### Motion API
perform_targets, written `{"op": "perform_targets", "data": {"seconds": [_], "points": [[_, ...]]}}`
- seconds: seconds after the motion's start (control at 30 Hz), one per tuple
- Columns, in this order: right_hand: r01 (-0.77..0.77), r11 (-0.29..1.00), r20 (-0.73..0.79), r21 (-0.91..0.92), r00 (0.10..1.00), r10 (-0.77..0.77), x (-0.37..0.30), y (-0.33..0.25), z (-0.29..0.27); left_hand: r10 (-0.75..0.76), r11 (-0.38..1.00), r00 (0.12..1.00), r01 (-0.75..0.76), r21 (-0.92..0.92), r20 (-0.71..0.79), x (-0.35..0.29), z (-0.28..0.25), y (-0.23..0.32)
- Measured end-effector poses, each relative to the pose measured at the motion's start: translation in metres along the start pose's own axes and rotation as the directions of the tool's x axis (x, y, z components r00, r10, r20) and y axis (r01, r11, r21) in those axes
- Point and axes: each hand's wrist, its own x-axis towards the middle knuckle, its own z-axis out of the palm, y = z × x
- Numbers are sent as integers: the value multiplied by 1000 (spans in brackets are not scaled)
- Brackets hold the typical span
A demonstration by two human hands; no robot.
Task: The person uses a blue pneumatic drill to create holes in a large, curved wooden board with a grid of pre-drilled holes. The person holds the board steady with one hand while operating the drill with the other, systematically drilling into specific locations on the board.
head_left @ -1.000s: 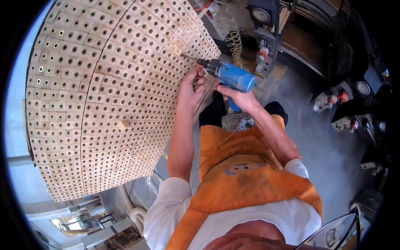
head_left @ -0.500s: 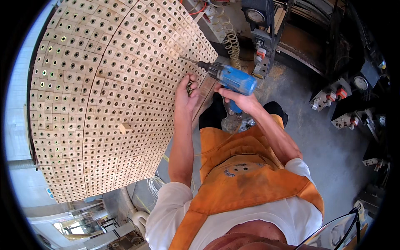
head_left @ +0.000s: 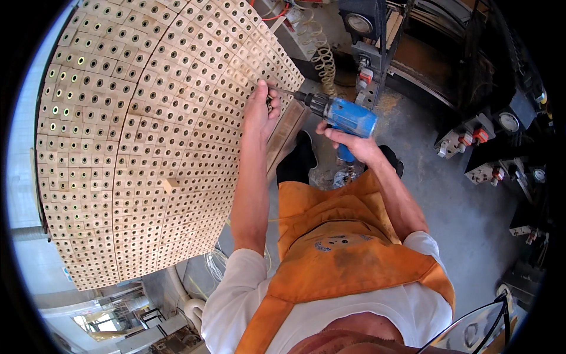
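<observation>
My right hand (head_left: 356,144) grips a blue cordless drill (head_left: 352,117) by its handle. The drill's long thin bit (head_left: 283,90) points left, its tip near the fingertips of my left hand (head_left: 259,112). Those fingers are curled around several small brass-coloured metal inserts (head_left: 270,103), partly hidden in the palm. Beneath the left hand spreads a large slab of wooden blocks (head_left: 177,130), most with a round hole lined with dark or brass-coloured metal. Around the slab's far right part, some holes (head_left: 239,62) look like bare wood.
One loose wooden block (head_left: 170,186) lies on top of the slab. A coiled air hose (head_left: 323,59) hangs beyond the drill. Dark machinery with gauges and clamps (head_left: 471,138) lines the right side. Pale cables (head_left: 216,264) lie on the floor below the slab.
The drill has shifted right and slightly nearer, its bit drawn away from the slab's holes. My left hand has moved farther up, bringing its fingertips close to the bit's tip.
</observation>
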Motion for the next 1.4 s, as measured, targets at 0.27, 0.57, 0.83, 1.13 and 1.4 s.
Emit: {"op": "perform_targets", "data": {"seconds": [0.27,0.57,0.83,1.13,1.4], "points": [[44,992,-55,122,998,-38,34,1,34,34,973,993,-8,-229,109,7,-15,-3],[99,994,-34,45,995,-97,34,-10,37,-247,914,965,263,-309,90,-27,-29,-70],[78,996,-45,42,996,-76,20,-15,23,-133,943,990,138,-302,39,-31,-23,-46],[-21,980,78,198,997,6,-6,-12,-22,-23,959,984,72,-276,179,-2,-11,-8],[23,998,15,-67,1000,-22,1,-9,-21,28,998,993,-35,59,115,13,-1,4]]}}
